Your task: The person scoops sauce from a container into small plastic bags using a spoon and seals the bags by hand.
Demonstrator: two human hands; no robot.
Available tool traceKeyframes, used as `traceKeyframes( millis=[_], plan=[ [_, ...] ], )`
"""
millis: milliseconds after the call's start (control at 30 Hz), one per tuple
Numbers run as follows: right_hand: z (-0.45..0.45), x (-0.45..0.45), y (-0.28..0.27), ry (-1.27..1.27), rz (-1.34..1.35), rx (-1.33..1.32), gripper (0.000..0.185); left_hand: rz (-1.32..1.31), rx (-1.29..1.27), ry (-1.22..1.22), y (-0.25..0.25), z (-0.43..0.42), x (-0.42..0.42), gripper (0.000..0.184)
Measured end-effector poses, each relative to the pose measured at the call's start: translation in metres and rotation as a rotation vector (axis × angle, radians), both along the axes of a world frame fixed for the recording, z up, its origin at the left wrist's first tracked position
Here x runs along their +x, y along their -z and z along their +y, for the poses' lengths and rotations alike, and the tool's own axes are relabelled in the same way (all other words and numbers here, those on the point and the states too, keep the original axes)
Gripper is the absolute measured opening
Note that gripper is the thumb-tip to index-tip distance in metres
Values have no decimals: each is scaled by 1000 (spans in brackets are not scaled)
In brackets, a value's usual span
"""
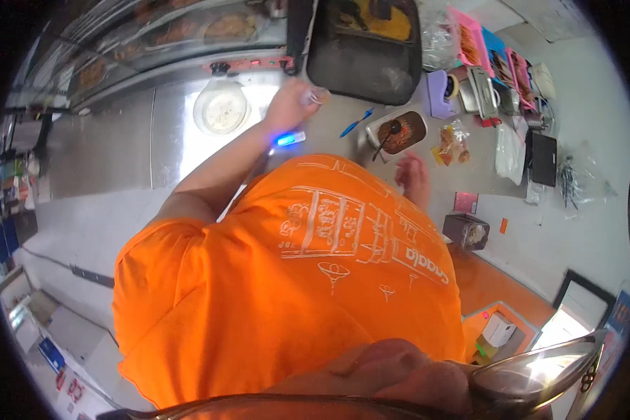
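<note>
My left hand (pixel 289 106) reaches over the steel counter, its fingers closed round a small clear plastic cup (pixel 319 96). Nearby on the left is a round clear tub (pixel 222 107) with a white, speckled creamy mixture inside. My right hand (pixel 414 175) is close to my body with loosely bent fingers apart, and I see nothing in it. Just beyond that hand is a rectangular metal container (pixel 375 130) of reddish-brown chunky sauce, with a black ladle (pixel 395 128) resting in it. A plastic bag with orange-yellow contents (pixel 455 143) lies to its right.
A large black tray (pixel 364 78) stands ahead, beside a glass-fronted food display (pixel 154 42). On the counter are a blue pen (pixel 357 122), a small device glowing blue (pixel 290 139) and a purple tape dispenser (pixel 439 96). Pink baskets (pixel 471 42) line the right side.
</note>
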State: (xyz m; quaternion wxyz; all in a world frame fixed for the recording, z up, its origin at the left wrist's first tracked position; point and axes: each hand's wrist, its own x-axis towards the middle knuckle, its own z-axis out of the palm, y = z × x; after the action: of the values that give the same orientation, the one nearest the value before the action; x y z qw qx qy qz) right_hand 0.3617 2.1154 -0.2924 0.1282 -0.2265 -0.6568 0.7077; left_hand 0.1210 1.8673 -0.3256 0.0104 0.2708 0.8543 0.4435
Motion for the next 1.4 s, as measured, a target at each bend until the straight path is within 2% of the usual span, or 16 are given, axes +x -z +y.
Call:
traceKeyframes(
  millis=[133, 233, 333, 400, 433, 533, 633, 767, 867, 967, 1033, 1133, 1233, 1267, 1367, 1400],
  plan=[
    [-24, -42, -25, -259, -56, -165, 32, -81, 224, 238, -42, 54, 25, 25],
    [-34, -57, -43, -156, -42, -455, 28, -297, 331, 431, -57, 79, 48, 30],
    [-19, -55, -22, -113, 117, -753, 23, -673, 454, 673, -28, 94, 51, 33],
    [-16, -52, -26, -124, 141, -781, 20, -984, 476, 766, -56, 85, 54, 30],
    [-15, -51, -27, -131, 152, -796, 18, -1150, 352, 682, -76, 79, 53, 26],
    [-14, -50, -20, -77, 94, -709, 17, -1397, 421, 733, -62, 75, 45, 25],
    [-16, -49, -23, -90, 154, -766, 13, -1286, 417, 638, -60, 80, 52, 21],
    [-19, -45, -24, -46, 60, -573, 7, -1149, 368, 559, -47, 87, 55, 19],
    [-22, -45, -22, 12, -15, -295, 9, -690, 467, 605, 4, 102, 62, 19],
    [-23, -46, -11, 92, -49, -27, 11, -355, -10, 464, -60, 88, 68, 23],
    [-22, -47, -14, 96, -36, 159, 13, -221, 17, 437, -65, 90, 70, 25],
    [-24, -48, -48, 150, 82, 57, 11, -18, 194, 438, -94, 85, 62, 28],
    [-11, -40, -72, 55, 97, -385, 10, 58, 403, 547, -112, 82, 53, 26],
    [-9, -38, -76, 48, 102, -397, 10, 59, 467, 599, -113, 82, 52, 25],
    [-8, -35, -83, 21, 94, -376, 9, -96, 305, 774, -111, 81, 53, 22],
    [-9, -33, -85, 7, 76, -332, 9, -115, 295, 748, -109, 82, 55, 19]
  ],
)
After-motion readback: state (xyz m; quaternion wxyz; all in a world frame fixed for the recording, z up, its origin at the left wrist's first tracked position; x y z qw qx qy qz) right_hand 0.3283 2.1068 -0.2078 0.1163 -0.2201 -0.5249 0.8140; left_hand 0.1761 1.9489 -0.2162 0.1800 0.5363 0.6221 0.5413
